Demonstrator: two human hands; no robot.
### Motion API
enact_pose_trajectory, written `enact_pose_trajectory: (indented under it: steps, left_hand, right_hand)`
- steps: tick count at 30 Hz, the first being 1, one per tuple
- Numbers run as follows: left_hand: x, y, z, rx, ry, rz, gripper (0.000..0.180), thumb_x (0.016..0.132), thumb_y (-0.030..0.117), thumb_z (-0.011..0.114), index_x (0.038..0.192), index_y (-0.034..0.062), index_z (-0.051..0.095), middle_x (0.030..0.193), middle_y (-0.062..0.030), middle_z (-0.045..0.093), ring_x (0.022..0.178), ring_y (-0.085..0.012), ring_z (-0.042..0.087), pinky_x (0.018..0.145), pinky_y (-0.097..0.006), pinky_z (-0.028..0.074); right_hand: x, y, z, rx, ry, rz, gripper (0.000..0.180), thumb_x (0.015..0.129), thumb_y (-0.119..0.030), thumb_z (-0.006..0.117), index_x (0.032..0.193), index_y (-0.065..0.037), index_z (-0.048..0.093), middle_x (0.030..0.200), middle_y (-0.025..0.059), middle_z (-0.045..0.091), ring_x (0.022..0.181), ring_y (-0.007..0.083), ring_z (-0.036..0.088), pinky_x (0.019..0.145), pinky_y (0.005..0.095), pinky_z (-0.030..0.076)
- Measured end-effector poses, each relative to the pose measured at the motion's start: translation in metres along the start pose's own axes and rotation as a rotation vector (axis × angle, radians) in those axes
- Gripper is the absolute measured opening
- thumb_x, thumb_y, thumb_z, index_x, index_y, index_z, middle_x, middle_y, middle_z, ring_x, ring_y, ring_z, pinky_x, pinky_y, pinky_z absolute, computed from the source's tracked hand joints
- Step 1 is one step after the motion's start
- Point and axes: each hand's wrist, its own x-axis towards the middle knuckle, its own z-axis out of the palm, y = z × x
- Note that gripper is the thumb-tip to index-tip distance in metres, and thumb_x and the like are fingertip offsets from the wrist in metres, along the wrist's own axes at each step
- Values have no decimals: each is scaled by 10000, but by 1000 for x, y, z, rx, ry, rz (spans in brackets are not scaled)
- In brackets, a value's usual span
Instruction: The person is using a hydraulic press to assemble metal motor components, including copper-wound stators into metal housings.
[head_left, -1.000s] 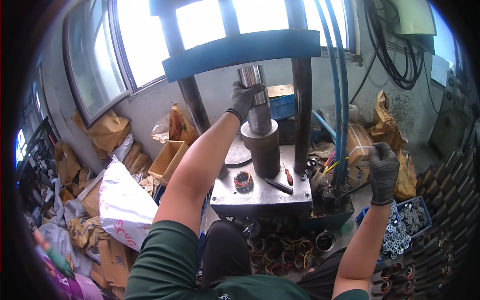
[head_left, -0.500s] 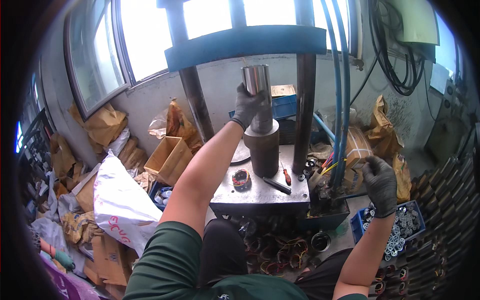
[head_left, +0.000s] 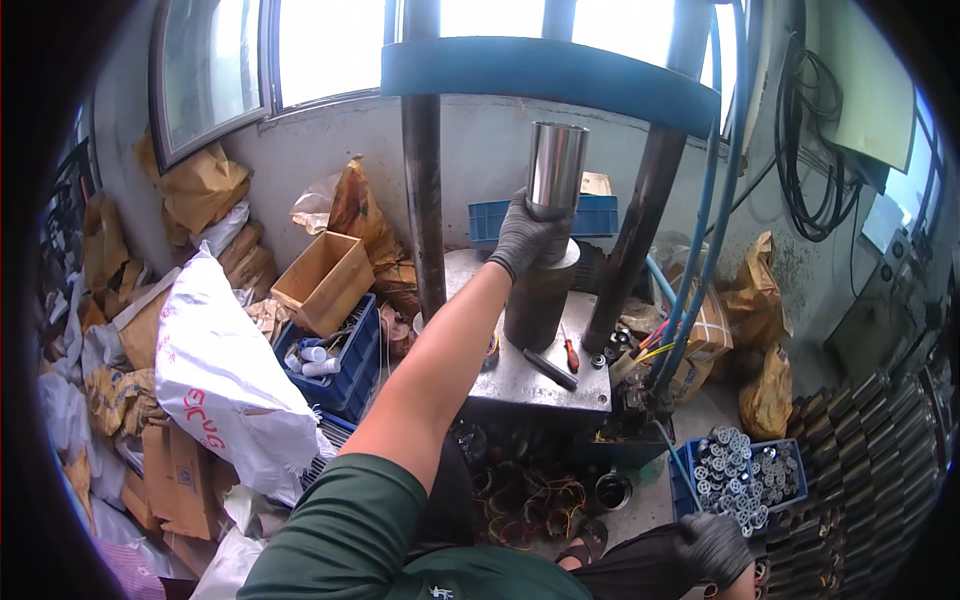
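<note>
My left hand (head_left: 535, 235), in a dark glove, is wrapped round the lower part of a shiny metal cylinder (head_left: 556, 165). The cylinder stands upright with its rim at the top. Right below the hand is a thick dark round block (head_left: 537, 310) on the metal press table (head_left: 480, 388); the hand hides how the two meet. My right hand (head_left: 715, 548), also gloved, is low at the right by my thigh, near a blue bin (head_left: 797, 480) of grey spoked discs (head_left: 722, 462). Its fingers are blurred and nothing shows in them.
A blue press beam (head_left: 550, 75) spans above, between dark columns (head_left: 422, 200). On the table lie a screwdriver (head_left: 571, 355) and a black bar (head_left: 550, 370). Wire-wound parts (head_left: 530, 500) sit below. Stacked dark cylinders (head_left: 860, 420) stand right; a white sack (head_left: 225, 370) and wooden box (head_left: 325, 285) left.
My right hand has dropped from beside the hoses to my thigh. My left hand, still round the cylinder, is closer to the block's top. The whole view has turned.
</note>
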Motion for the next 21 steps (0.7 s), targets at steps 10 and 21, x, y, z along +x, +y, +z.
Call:
enact_pose_trajectory:
  steps: [10,21]
  left_hand:
    - [-10,44,-3,-70,-106,-155,847,707,175,986,1395,62,504,1279,-107,683,1132,-205,689,995,-358,622]
    - [-7,26,-6,-60,-73,-62,963,633,259,1027,1405,29,500,1268,-125,691,1137,-207,699,1012,-363,609]
  right_hand:
    - [-3,-18,42,171,327,182,223,869,-283,766,816,-69,732,800,188,722,795,418,727,711,524,575]
    - [-6,-16,48,228,409,189,227,853,-208,789,759,-46,662,763,214,664,748,437,682,655,517,521]
